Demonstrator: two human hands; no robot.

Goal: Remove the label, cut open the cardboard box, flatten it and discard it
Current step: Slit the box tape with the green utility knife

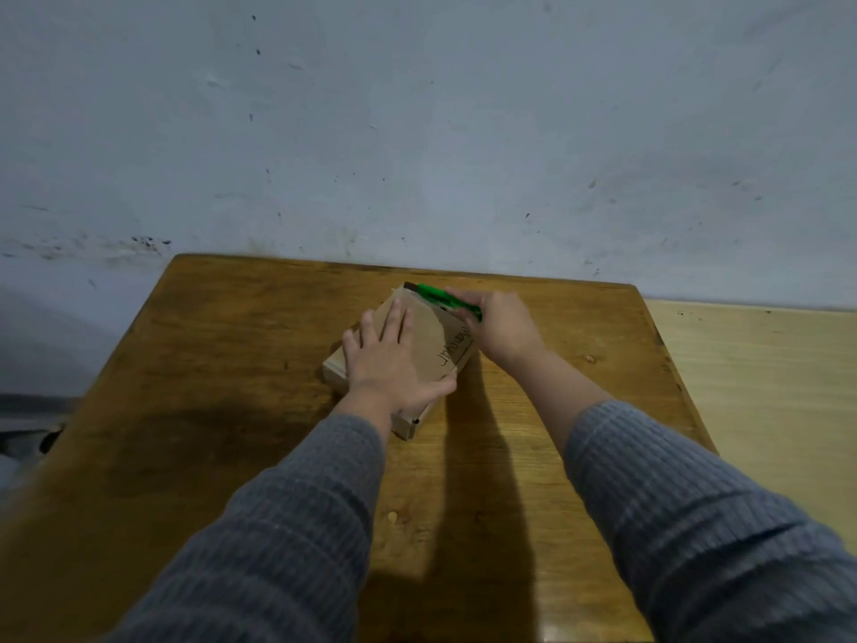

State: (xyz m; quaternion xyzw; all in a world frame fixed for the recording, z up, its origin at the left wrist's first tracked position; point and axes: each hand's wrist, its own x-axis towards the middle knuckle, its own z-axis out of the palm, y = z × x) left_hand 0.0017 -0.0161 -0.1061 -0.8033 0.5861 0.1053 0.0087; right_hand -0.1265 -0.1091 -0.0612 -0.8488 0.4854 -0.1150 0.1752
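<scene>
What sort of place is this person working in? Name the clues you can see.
Probably a plain room at home or a simple workroom: a worn wooden table stands against a scuffed, pale painted wall, with a lighter wooden surface beside it.

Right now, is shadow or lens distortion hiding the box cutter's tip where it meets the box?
Head view: dim, soft and slightly blurred. The arms throw dark shadows toward the camera, not over the cut. The green box cutter in the right hand stands out, but its tip at the cardboard box's far edge is too small to resolve. Wide-angle bowing curves the table edges.
</scene>
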